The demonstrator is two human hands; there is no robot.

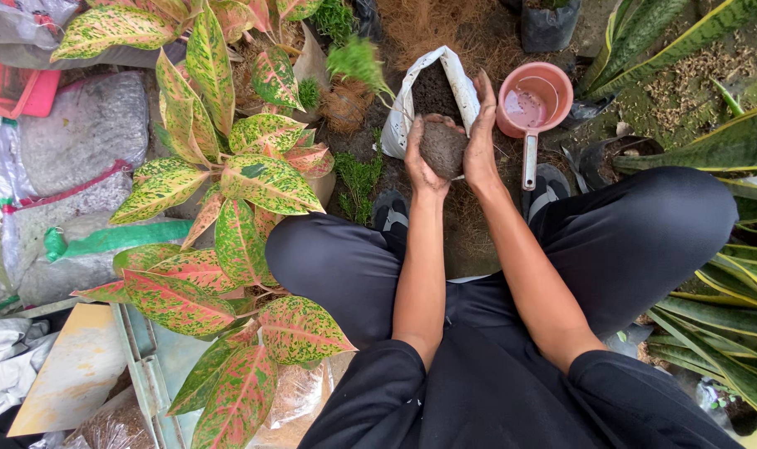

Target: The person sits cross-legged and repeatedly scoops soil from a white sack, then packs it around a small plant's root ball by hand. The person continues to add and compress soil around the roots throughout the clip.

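Cupping a dark round soil ball (442,148) between both palms, upper centre of frame. Left hand (422,154) fingers curled tight around the ball's left side, thumb over the top. Right hand (481,133) pressed flat against the ball's right side, fingers together and extended straight up, pointing toward top of frame. Ball fully clamped between the two, held just above the ground, not resting on anything.

Directly behind the hands: white sack (403,112), open, dark soil visible inside. Just right of the right hand: pink dipper (545,87) with a long handle pointing down-frame, lying on the ground with a little water in its bowl. Left of the sack: small green plant (358,62) on a brown fibrous root clump.

Forearms running down to black sleeves at bottom centre; black trousers (645,224), knees spread left and right of centre, grey shoes (549,183) just below the hands.

Left half of frame: large plant with red-green variegated leaves (262,183). Far left: bulging grey sacks (87,125), one tied with a green band. Right edge: long striped green sword-shaped leaves (728,145). Top right: black grow bag (549,25).
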